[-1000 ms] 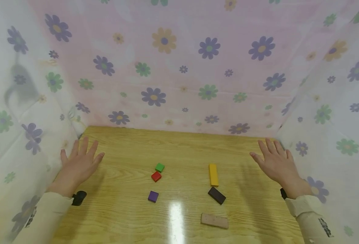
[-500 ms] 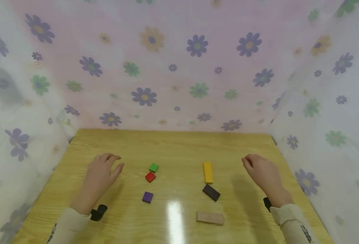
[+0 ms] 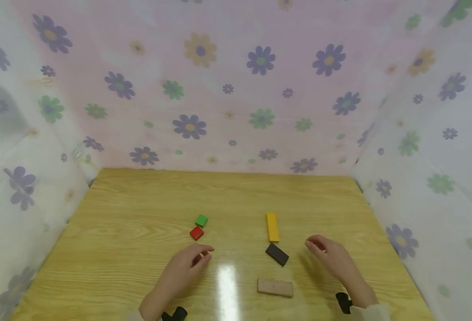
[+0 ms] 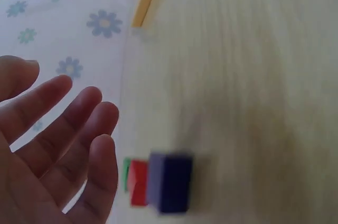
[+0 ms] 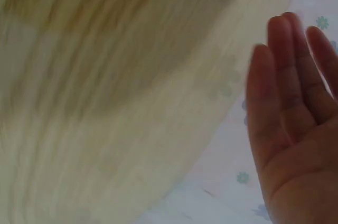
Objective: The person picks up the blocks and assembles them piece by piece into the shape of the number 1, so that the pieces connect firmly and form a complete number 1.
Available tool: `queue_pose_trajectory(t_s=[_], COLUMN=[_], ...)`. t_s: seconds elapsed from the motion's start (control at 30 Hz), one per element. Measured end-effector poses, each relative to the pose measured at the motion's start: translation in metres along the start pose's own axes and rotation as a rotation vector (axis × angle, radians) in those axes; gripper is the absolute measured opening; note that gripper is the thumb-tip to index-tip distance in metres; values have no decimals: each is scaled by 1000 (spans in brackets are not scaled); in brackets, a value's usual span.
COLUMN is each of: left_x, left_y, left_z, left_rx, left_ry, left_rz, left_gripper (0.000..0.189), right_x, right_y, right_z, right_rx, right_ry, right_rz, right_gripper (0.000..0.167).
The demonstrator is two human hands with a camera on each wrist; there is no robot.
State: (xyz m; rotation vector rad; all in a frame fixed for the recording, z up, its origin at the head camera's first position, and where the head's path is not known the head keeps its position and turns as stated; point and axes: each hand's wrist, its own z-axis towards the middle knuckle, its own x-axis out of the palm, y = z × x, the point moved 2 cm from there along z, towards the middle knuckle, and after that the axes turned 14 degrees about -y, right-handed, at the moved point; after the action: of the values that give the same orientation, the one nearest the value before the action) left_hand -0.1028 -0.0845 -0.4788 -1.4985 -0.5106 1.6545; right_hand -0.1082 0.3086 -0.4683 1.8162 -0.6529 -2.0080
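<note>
Now, compared with half a second ago, both your hands are nearer to you and lower in the head view, and your left hand [image 3: 183, 269] has come well inward across the wooden desk [image 3: 147, 191]. It hides the purple block from the head view; the left wrist view shows that purple block [image 4: 171, 184] near your fingers but apart from them. Those fingers are loosely bent, well parted, and hold nothing. Your right hand [image 3: 334, 258] is near the black block [image 3: 277, 254], to its right, its fingers relaxed, gently bent and free of any block. The red block [image 3: 197, 233] and green block [image 3: 201, 220], the yellow block [image 3: 272, 227] and the tan block [image 3: 275, 287] lie where they did. So you seem better placed to reach the purple block, with nothing yet picked up.
</note>
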Motion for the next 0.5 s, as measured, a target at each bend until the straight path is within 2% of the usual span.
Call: queue_pose_trajectory(t_s=[0.13, 0.27, 0.4, 0.5], left_x=[22, 41, 56, 64], left_y=[-3, -7, -10, -11], left_z=[-16, -28, -35, -35], left_rx=[-87, -117, -134, -148], left_ry=[71, 89, 119, 177], left_rz=[-138, -217, -243, -243], left_gripper=[34, 32, 30, 31], right_x=[14, 23, 33, 41], right_y=[-3, -9, -7, 0], right_z=[-5, -12, -16, -14], right_rx=[140, 332, 424, 431], right_ry=[67, 100, 115, 131], right_rz=[211, 427, 515, 510], right_gripper=[50, 55, 56, 59])
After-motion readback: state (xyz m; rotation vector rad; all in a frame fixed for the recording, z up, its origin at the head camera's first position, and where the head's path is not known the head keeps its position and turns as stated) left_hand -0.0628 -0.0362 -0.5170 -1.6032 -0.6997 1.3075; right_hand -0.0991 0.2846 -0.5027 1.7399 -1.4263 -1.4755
